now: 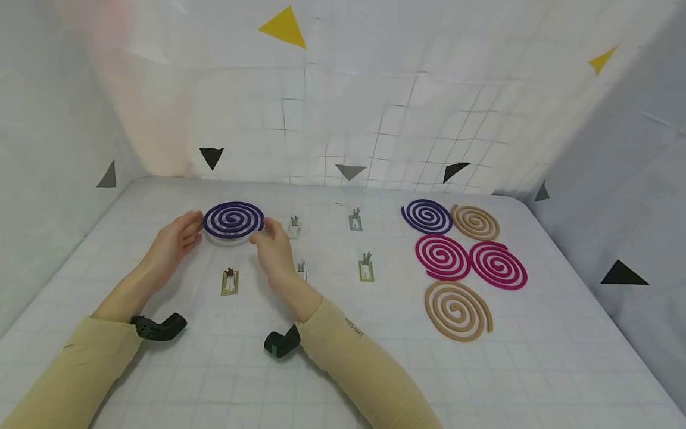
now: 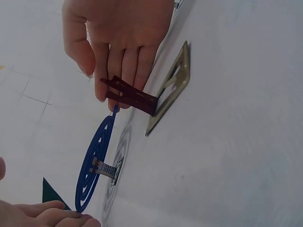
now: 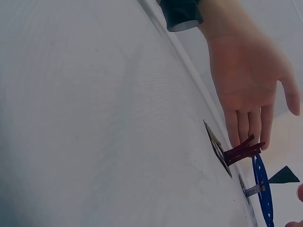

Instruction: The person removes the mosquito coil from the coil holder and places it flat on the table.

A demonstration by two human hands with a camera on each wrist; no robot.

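Note:
A dark blue mosquito coil [image 1: 233,220] lies level above the table at the left, over a small metal stand [image 2: 105,169] with an upright prong. At its left edge are the straight fingertips of my left hand [image 1: 174,241], whose flat palm and spread thumb appear in the right wrist view. Opposite, my right hand [image 1: 276,253] has its fingertips at the coil's right edge. In the left wrist view those right fingers [image 2: 128,66] look straight, with the thumb apart. Nearer me between the hands stands a gold-coloured frame stand [image 1: 230,283] with dark red prongs [image 2: 130,96].
Several more small stands, among them a green-framed stand [image 1: 367,270] and a grey stand [image 1: 355,221], occupy the middle. On the right lie a blue coil [image 1: 427,216], pink coils [image 1: 442,257] and tan coils [image 1: 458,311]. A white wall [image 1: 343,119] rises behind the table.

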